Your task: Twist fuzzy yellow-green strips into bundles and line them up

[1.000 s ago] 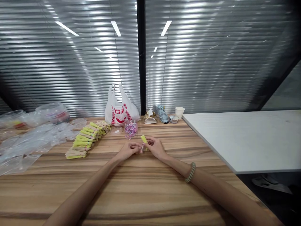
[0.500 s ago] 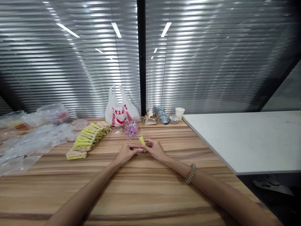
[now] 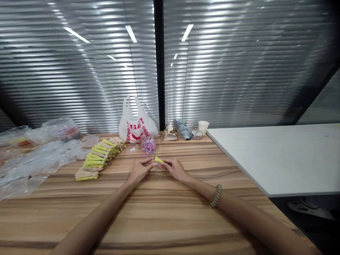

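Over the middle of the wooden table (image 3: 159, 219) my two hands meet. In my right hand (image 3: 175, 169) is one end of a small yellow rolled bundle (image 3: 158, 160), which looks soft; its exact kind is unclear. My left hand (image 3: 140, 170) closes at the bundle's other end, its fingers pinching a thin pale pink elastic band (image 3: 153, 160). Just behind the hands stands a clear bowl of pink and purple elastic bands (image 3: 148, 146). To the left lies a long row of banded yellow and beige bundles (image 3: 98, 156).
Clear plastic bags (image 3: 45, 157) and clear plastic tubs (image 3: 61, 128) cover the left side. Along the back stand a white carrier bag (image 3: 138, 125), a gold tissue pack (image 3: 170, 132), a folded blue-grey umbrella (image 3: 183, 129), a tape roll (image 3: 196, 135) and a paper cup (image 3: 203, 126). A white table (image 3: 281, 156) adjoins at right.
The yellow bundle has tipped from nearly upright to lying more level between my hands. My left hand has shifted slightly left and up, and the pale band now shows at its fingertips.
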